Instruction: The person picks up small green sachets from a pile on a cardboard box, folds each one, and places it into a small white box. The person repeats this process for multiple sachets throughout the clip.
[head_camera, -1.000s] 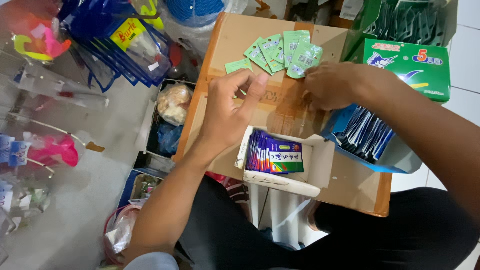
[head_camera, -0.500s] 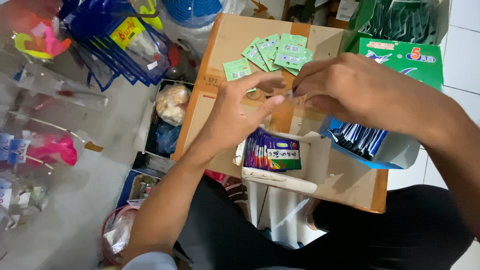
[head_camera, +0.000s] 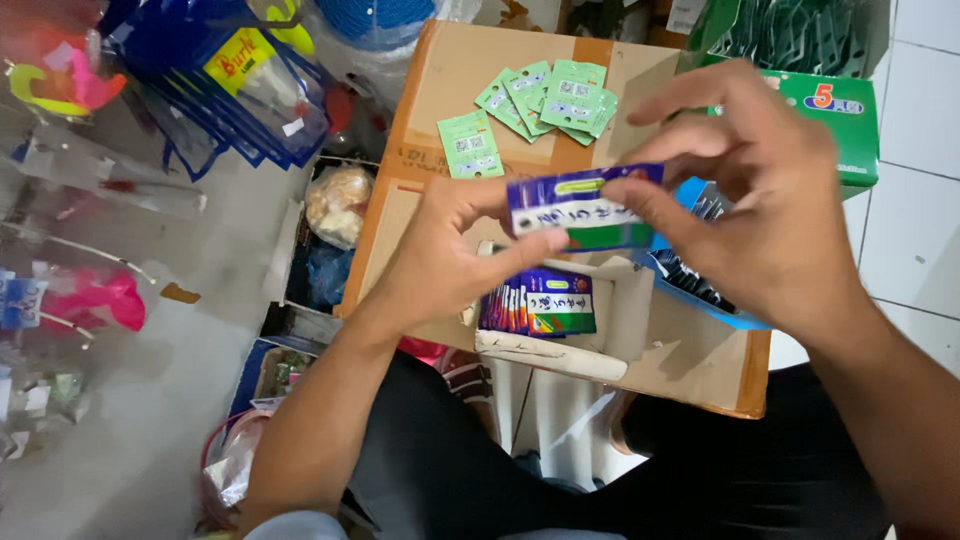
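Observation:
Both my hands hold one small purple, white and green packet up above a brown cardboard box. My left hand pinches its left end and my right hand grips its right end. Just below the packet, a small white open carton holds a row of the same purple packets. Several small green paper slips lie spread on the far part of the cardboard box, and one slip lies apart to their left.
A green display box stands at the far right, with a blue tray of dark sachets under my right hand. Hanging plastic-bagged goods and pink toys fill the left. White floor tiles show on the right.
My hands have lifted from the cardboard surface and now hold a purple packet up between them. The head view has moved closer.

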